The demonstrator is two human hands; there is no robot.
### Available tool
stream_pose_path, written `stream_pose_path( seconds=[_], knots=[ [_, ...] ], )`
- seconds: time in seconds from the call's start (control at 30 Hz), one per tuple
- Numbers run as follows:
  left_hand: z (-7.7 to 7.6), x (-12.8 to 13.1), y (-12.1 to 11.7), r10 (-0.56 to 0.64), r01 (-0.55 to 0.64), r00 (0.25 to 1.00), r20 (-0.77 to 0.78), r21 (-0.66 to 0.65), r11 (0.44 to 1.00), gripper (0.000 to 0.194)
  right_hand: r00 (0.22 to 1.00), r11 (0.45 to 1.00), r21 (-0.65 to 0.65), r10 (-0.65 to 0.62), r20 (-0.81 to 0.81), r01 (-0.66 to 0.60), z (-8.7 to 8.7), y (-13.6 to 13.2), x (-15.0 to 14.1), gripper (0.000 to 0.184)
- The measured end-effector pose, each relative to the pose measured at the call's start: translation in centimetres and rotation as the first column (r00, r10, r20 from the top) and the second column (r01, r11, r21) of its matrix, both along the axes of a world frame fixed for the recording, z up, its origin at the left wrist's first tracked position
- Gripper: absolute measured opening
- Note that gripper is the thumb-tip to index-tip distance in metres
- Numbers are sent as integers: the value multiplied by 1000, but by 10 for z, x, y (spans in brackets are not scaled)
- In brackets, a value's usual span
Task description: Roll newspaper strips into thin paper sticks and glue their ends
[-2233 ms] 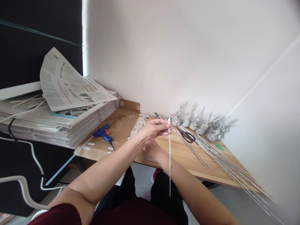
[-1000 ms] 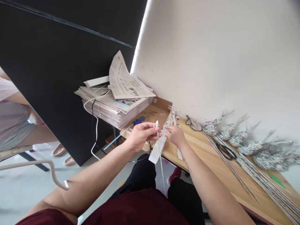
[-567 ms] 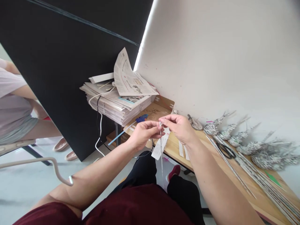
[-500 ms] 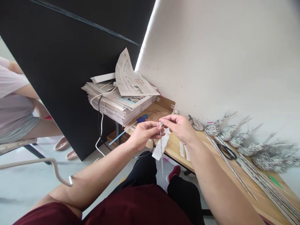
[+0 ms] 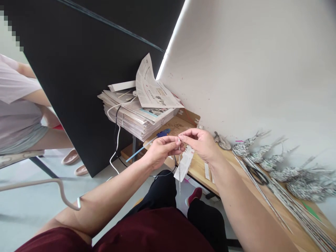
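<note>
A thin rolled-paper stick (image 5: 179, 175) hangs down nearly upright between my hands, its lower end blurred. My left hand (image 5: 166, 148) pinches it close to the top, thumb against fingers. At the very tip, the fingertips of my right hand (image 5: 199, 140) are closed on the same stick. Behind it a printed paper strip (image 5: 186, 163) lies over the table's edge. To the right of that are narrow white paper strips (image 5: 207, 171), partly covered by my right forearm.
Stacked newspapers (image 5: 136, 122) fill the table's far left. Along the wall stand several woven paper pieces (image 5: 270, 159); black scissors (image 5: 258, 175) and long paper sticks (image 5: 291, 199) lie before them. A cable (image 5: 115, 147) hangs at left. Another person (image 5: 23, 105) sits beyond the black partition (image 5: 65, 87).
The view has shifted slightly, so the table and newspapers sit a little further right. Both hands keep their pinch on the paper stick, which has swung slightly left at its lower end.
</note>
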State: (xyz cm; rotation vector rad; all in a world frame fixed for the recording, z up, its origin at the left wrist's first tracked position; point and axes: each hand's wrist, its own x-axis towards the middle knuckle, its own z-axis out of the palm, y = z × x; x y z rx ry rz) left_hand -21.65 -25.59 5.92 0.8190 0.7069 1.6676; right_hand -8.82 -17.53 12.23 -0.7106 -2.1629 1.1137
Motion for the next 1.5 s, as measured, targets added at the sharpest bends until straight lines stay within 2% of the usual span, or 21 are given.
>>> stream_pose_path(
  seconds=[0.2, 0.37, 0.47, 0.57, 0.63, 0.67, 0.73, 0.83, 0.93, 1.03, 1.17, 1.23, 1.27, 1.3, 1.33, 1.4, 1.43, 1.5],
  knots=[
    [1, -2, -3, 133, -134, 990, -35, -5, 991, 36, 989, 990, 126, -85, 121, 70, 7, -2, -8, 30],
    [-3, -6, -3, 178, -179, 983, -54, -30, 983, 36, 977, 987, 142, -102, 189, 75, 5, 4, -17, 35],
    [-6, -10, -3, 188, -189, 981, -39, -37, 981, 36, 982, 998, 59, -46, 183, 36, 6, 5, -23, 35],
    [-8, -17, -4, 187, -188, 982, -23, -54, 981, 34, 989, 994, -102, 47, 141, -32, 4, 6, -28, 35],
    [-8, -24, -7, 197, -196, 980, -6, -75, 978, 33, 992, 987, -161, 48, 120, -28, -4, 12, -31, 35],
    [-9, -27, -9, 206, -205, 979, 1, -86, 975, 32, 991, 989, -151, 23, 133, -2, -10, 16, -32, 34],
    [-10, -36, -14, 235, -233, 972, 8, -101, 967, 32, 973, 997, -41, -58, 222, 69, -27, 28, -34, 31],
    [-13, -48, -20, 281, -277, 960, 15, -114, 954, 33, 880, 969, 212, -211, 426, 129, -58, 43, -42, 24],
    [-17, -56, -23, 301, -295, 953, 26, -127, 947, 33, 764, 912, 387, -342, 547, 132, -82, 49, -57, 40],
    [-18, -58, -23, 295, -288, 955, 32, -140, 947, 33, 727, 869, 490, -378, 573, 66, -94, 49, -75, 49],
    [-14, -59, -22, 273, -267, 962, 26, -141, 953, 32, 764, 858, 507, -384, 519, 87, -96, 56, -85, 41],
    [-11, -59, -23, 262, -256, 965, 25, -132, 958, 32, 821, 892, 418, -365, 439, 173, -93, 64, -80, 40],
    [-9, -59, -24, 257, -252, 966, 27, -127, 959, 31, 855, 920, 315, -350, 383, 235, -91, 69, -75, 41],
    [-7, -59, -25, 252, -247, 967, 29, -122, 961, 30, 890, 942, 157, -332, 314, 296, -88, 73, -67, 42],
    [-5, -59, -26, 247, -242, 969, 31, -117, 963, 30, 919, 941, -36, -318, 233, 335, -84, 77, -58, 43],
    [-2, -57, -26, 234, -229, 972, 36, -111, 967, 30, 952, 877, -379, -303, 36, 294, -74, 80, -37, 40],
    [0, -55, -26, 229, -223, 973, 38, -108, 969, 30, 955, 843, -486, -292, -52, 231, -68, 79, -25, 36],
    [2, -51, -25, 218, -213, 975, 38, -99, 972, 30, 954, 806, -586, -233, -187, 82, -55, 71, 0, 26]
  ],
)
